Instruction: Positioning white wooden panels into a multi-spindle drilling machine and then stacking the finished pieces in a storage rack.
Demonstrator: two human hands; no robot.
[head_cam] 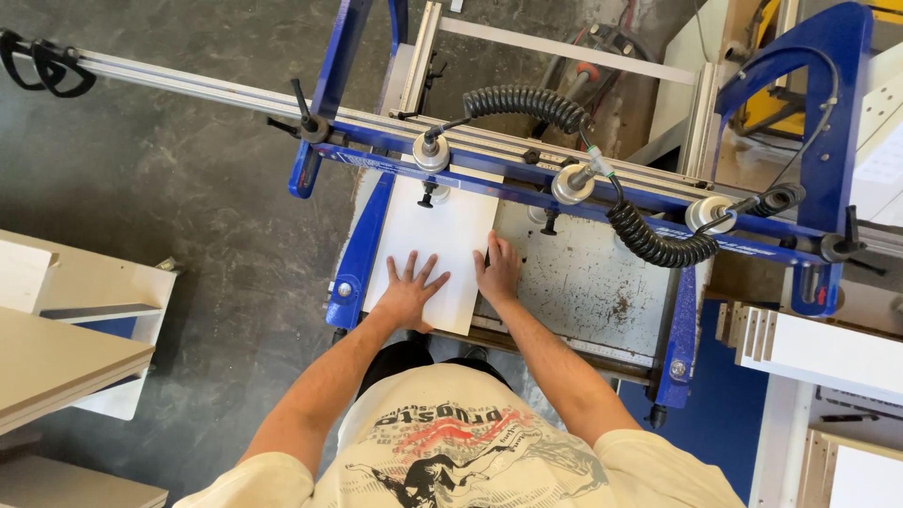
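Single head-worn view, looking steeply down, close over blue machine table (pixel 583 282)

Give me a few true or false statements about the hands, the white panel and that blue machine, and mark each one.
1. The left hand lies flat on the white panel. True.
2. The right hand holds a black coiled hose. False: it rests at the panel's right edge, and the hose hangs further back on the blue machine frame.
3. The panel lies on the machine's grey table. True.
4. The panel is black. False: it is white.
5. Both hands are lifted clear of the panel. False: both touch it.
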